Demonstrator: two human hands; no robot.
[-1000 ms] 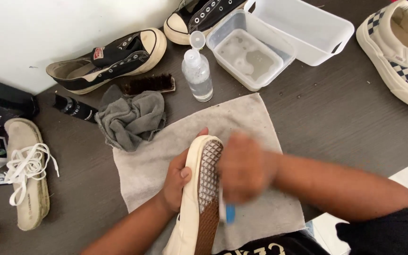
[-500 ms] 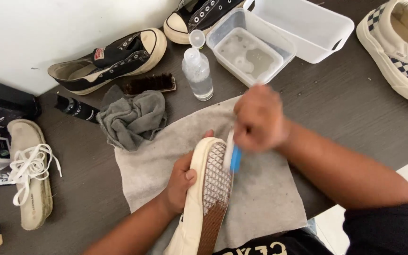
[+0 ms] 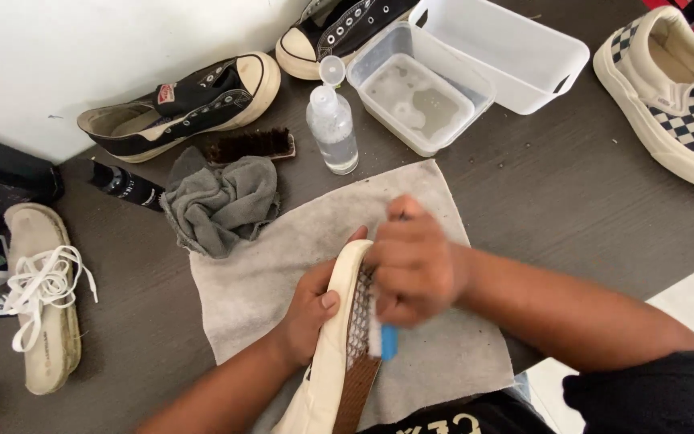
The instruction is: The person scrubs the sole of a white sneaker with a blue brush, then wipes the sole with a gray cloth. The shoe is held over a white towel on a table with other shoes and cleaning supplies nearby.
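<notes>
Left hand (image 3: 308,309) gripping shoe (image 3: 339,354), right hand (image 3: 415,265) pressing brush (image 3: 385,341) on sole

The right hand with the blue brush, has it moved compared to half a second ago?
Yes. The right hand with the blue brush has come back down the shoe sole, away from the spray bottle and toward the person.

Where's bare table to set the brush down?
Best patch: dark table right of the grey towel, between the white tub and checkered shoe. Crowded upper left: rag, spray bottle, black sneakers. Both hands work mid-towel.
</notes>
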